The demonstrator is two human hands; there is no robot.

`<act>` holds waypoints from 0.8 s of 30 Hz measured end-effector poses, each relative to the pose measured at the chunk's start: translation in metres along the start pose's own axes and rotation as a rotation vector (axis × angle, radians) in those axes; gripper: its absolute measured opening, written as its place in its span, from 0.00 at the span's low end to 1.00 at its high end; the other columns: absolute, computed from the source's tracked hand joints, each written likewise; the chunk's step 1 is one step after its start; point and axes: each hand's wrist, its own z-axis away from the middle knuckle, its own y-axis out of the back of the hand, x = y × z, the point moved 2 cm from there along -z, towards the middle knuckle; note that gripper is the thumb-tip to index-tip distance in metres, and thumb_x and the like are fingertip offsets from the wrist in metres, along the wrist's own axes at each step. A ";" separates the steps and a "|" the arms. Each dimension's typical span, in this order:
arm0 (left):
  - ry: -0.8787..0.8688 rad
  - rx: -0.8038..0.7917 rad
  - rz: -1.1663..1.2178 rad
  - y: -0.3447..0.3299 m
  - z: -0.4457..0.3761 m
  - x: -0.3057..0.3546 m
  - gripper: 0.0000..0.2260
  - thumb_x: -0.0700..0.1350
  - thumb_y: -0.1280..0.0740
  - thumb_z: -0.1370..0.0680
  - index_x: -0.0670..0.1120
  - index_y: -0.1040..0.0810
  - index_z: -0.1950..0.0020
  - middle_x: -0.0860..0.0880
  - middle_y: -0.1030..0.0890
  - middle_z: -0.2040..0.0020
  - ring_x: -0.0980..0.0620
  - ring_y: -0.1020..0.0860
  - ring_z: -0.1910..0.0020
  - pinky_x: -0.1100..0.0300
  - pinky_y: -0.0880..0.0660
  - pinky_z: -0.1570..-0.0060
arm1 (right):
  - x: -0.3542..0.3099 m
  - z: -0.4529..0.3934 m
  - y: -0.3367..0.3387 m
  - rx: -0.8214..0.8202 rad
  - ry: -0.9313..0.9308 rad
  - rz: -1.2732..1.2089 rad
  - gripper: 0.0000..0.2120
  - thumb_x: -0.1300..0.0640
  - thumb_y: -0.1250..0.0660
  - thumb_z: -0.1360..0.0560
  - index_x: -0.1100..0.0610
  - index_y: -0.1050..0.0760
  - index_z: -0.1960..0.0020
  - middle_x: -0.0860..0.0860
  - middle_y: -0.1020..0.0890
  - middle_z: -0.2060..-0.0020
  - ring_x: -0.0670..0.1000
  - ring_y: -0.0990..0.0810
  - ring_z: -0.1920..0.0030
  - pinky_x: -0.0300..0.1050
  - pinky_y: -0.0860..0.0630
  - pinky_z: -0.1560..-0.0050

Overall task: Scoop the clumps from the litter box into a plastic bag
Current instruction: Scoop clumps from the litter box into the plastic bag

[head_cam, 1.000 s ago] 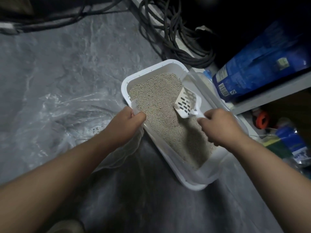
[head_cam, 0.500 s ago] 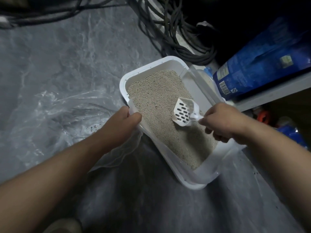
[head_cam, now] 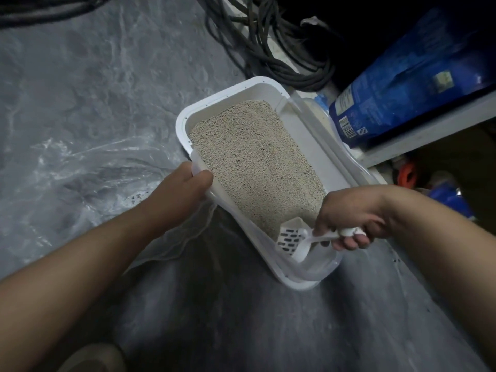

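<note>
A white litter box (head_cam: pixel 230 93) lies slantwise on the grey floor, filled with beige litter (head_cam: pixel 255 159). My left hand (head_cam: pixel 178 196) grips the box's left rim. My right hand (head_cam: pixel 349 214) grips the handle of a white slotted scoop (head_cam: pixel 291 238), whose head sits low at the box's near end, at the edge of the litter. A clear plastic bag (head_cam: pixel 88 183) lies crumpled on the floor left of the box, with a few dark specks inside. No clump stands out in the litter.
Coiled dark cables (head_cam: pixel 271 52) lie beyond the box. A blue bag (head_cam: pixel 418 84) rests on a low white shelf (head_cam: pixel 429 130) at the right, with an orange item (head_cam: pixel 406 175) and blue packaging (head_cam: pixel 451 200) beneath. Grey marbled floor (head_cam: pixel 80 84) stretches left.
My right hand has drawn the scoop from the middle of the litter back to the box's near end. My left hand stays on the rim.
</note>
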 end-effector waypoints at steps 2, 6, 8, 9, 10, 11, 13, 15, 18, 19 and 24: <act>-0.017 -0.002 -0.007 0.000 0.001 0.000 0.17 0.55 0.43 0.29 0.43 0.28 0.53 0.44 0.24 0.56 0.47 0.27 0.60 0.50 0.31 0.59 | 0.005 0.000 0.000 -0.018 0.001 -0.043 0.13 0.60 0.39 0.19 0.65 0.20 0.56 0.54 0.24 0.75 0.47 0.32 0.80 0.33 0.38 0.83; -0.015 -0.007 -0.004 -0.002 0.002 0.002 0.21 0.55 0.43 0.29 0.39 0.27 0.48 0.43 0.25 0.57 0.46 0.27 0.60 0.49 0.31 0.59 | 0.018 -0.006 -0.011 -0.003 0.034 -0.261 0.12 0.59 0.39 0.18 0.67 0.22 0.51 0.53 0.24 0.74 0.46 0.32 0.80 0.33 0.39 0.84; -0.014 -0.010 -0.004 -0.003 0.002 0.003 0.20 0.55 0.43 0.29 0.40 0.27 0.49 0.43 0.24 0.56 0.46 0.26 0.60 0.50 0.30 0.59 | 0.020 -0.009 -0.021 0.008 0.080 -0.422 0.10 0.60 0.38 0.18 0.66 0.23 0.53 0.54 0.25 0.74 0.46 0.32 0.80 0.33 0.40 0.84; -0.011 -0.011 -0.008 -0.003 0.002 0.003 0.19 0.56 0.44 0.29 0.42 0.27 0.49 0.43 0.23 0.55 0.46 0.25 0.59 0.50 0.30 0.59 | 0.020 -0.010 -0.025 0.017 0.105 -0.477 0.10 0.61 0.38 0.18 0.66 0.24 0.53 0.54 0.25 0.74 0.46 0.32 0.80 0.33 0.40 0.84; -0.008 -0.013 -0.013 -0.003 0.001 0.002 0.18 0.56 0.44 0.29 0.44 0.27 0.49 0.43 0.22 0.54 0.46 0.25 0.59 0.50 0.29 0.58 | 0.018 -0.012 -0.029 0.034 0.131 -0.515 0.09 0.61 0.38 0.19 0.66 0.24 0.53 0.55 0.25 0.74 0.47 0.33 0.80 0.33 0.40 0.84; -0.006 -0.016 -0.015 -0.003 0.000 0.002 0.17 0.56 0.44 0.29 0.46 0.27 0.49 0.42 0.21 0.53 0.45 0.24 0.58 0.50 0.28 0.58 | 0.016 -0.013 -0.033 0.056 0.154 -0.542 0.09 0.61 0.37 0.19 0.66 0.24 0.53 0.55 0.26 0.74 0.47 0.32 0.80 0.33 0.40 0.83; 0.002 -0.021 -0.004 -0.003 -0.001 0.000 0.17 0.57 0.44 0.30 0.48 0.27 0.50 0.43 0.22 0.54 0.46 0.24 0.59 0.49 0.29 0.58 | 0.011 -0.018 -0.038 0.081 0.177 -0.593 0.08 0.61 0.36 0.19 0.65 0.24 0.53 0.55 0.26 0.74 0.47 0.33 0.80 0.33 0.40 0.83; 0.010 -0.021 0.005 -0.003 -0.001 0.000 0.15 0.58 0.44 0.30 0.50 0.28 0.51 0.46 0.23 0.57 0.47 0.25 0.61 0.50 0.29 0.59 | 0.007 -0.020 -0.040 0.078 0.170 -0.634 0.07 0.61 0.36 0.19 0.64 0.25 0.52 0.55 0.26 0.76 0.47 0.33 0.81 0.33 0.40 0.82; 0.023 -0.017 -0.014 -0.004 0.001 0.001 0.16 0.59 0.45 0.30 0.52 0.28 0.49 0.46 0.21 0.52 0.46 0.22 0.56 0.49 0.26 0.56 | 0.007 -0.022 -0.040 0.072 0.166 -0.657 0.06 0.61 0.36 0.19 0.64 0.25 0.51 0.54 0.26 0.76 0.47 0.34 0.81 0.32 0.40 0.83; 0.018 -0.016 -0.027 -0.005 0.002 0.003 0.17 0.59 0.45 0.30 0.51 0.28 0.49 0.45 0.20 0.51 0.44 0.21 0.54 0.46 0.24 0.54 | 0.007 -0.023 -0.040 0.068 0.169 -0.671 0.06 0.61 0.36 0.19 0.64 0.25 0.51 0.54 0.26 0.76 0.47 0.34 0.80 0.33 0.40 0.83; 0.009 -0.011 -0.087 -0.007 0.005 0.011 0.22 0.58 0.48 0.27 0.43 0.28 0.46 0.39 0.21 0.46 0.38 0.22 0.47 0.38 0.24 0.46 | -0.003 -0.032 -0.049 0.056 0.194 -0.731 0.05 0.60 0.37 0.19 0.62 0.25 0.49 0.52 0.27 0.76 0.46 0.32 0.81 0.32 0.40 0.83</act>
